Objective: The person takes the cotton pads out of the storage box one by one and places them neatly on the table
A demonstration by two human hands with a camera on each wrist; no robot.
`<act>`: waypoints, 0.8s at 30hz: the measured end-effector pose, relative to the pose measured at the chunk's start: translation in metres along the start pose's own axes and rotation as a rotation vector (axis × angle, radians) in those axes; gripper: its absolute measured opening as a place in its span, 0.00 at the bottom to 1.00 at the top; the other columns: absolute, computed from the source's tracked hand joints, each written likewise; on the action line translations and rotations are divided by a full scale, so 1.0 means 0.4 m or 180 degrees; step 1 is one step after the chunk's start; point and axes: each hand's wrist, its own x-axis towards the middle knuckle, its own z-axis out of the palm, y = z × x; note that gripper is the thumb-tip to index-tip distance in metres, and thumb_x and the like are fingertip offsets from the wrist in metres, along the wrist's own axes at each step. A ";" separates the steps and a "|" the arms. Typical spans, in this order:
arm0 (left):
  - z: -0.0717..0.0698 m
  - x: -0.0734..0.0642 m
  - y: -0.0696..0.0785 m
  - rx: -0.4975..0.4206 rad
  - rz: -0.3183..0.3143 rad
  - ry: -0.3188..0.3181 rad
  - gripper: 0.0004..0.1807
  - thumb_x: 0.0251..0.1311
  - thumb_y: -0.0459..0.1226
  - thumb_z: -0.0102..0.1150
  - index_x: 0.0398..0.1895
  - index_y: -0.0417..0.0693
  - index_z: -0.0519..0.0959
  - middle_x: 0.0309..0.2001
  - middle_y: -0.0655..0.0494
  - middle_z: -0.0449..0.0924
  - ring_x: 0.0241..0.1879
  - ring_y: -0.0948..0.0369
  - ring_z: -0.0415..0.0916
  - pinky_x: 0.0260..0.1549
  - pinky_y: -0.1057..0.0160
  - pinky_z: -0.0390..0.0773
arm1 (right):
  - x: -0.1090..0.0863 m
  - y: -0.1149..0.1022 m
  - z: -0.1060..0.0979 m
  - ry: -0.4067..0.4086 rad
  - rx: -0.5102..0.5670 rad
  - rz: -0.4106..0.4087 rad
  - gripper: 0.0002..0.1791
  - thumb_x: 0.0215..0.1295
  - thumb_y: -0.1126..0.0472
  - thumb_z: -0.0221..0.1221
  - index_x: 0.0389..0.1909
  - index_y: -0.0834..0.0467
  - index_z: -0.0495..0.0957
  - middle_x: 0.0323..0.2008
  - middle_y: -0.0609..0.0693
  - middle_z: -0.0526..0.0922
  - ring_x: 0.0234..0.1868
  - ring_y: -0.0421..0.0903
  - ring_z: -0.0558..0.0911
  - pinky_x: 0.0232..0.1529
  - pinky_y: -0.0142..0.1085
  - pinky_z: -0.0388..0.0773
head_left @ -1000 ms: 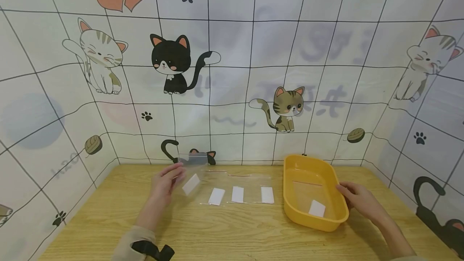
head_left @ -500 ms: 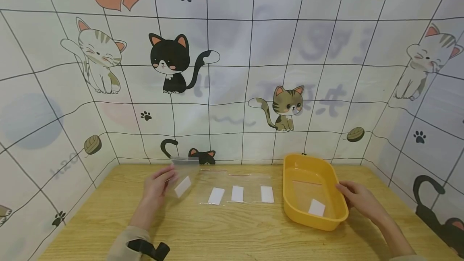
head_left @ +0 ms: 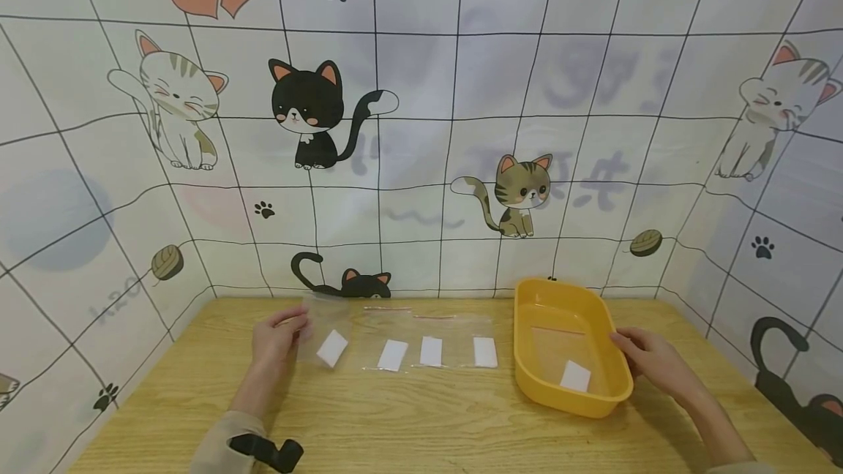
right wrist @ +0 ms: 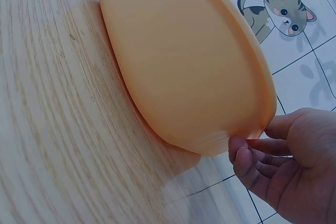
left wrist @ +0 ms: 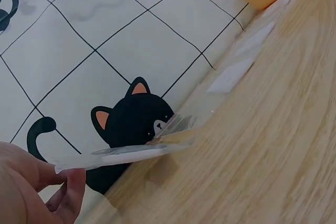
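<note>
In the head view my left hand pinches the left edge of a clear zip bag with a white card inside. The left wrist view shows this bag nearly flat, held slightly above the wooden table between thumb and fingers. A yellow plastic basin stands at the right, and my right hand grips its right rim. Inside the basin lies another clear bag with a white card. In the right wrist view, thumb and fingers hold the basin's edge.
Three more clear bags lie in a row between the held bag and the basin, with white cards in them. A cat-patterned sheet covers the wall behind the wooden table and both sides.
My left hand has moved left and slightly down with the zip bag, which has gone from raised to nearly level at the row's left end. My right hand stays on the basin.
</note>
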 end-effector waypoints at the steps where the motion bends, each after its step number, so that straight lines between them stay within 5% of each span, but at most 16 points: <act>1: -0.001 0.002 -0.001 0.0095 0.0034 0.0025 0.16 0.65 0.24 0.59 0.54 0.22 0.77 0.26 0.58 0.83 0.25 0.68 0.80 0.28 0.72 0.81 | 0.000 0.000 0.000 0.0000 -0.0004 0.0000 0.32 0.82 0.52 0.45 0.64 0.81 0.63 0.45 0.63 0.83 0.32 0.49 0.85 0.33 0.39 0.84; 24: -0.013 0.018 -0.032 0.2054 0.0835 0.0214 0.13 0.64 0.31 0.62 0.48 0.32 0.84 0.35 0.41 0.86 0.25 0.66 0.75 0.24 0.70 0.72 | -0.002 -0.002 0.000 0.0015 -0.0052 0.0007 0.32 0.82 0.52 0.45 0.64 0.81 0.63 0.43 0.63 0.84 0.31 0.49 0.84 0.31 0.39 0.84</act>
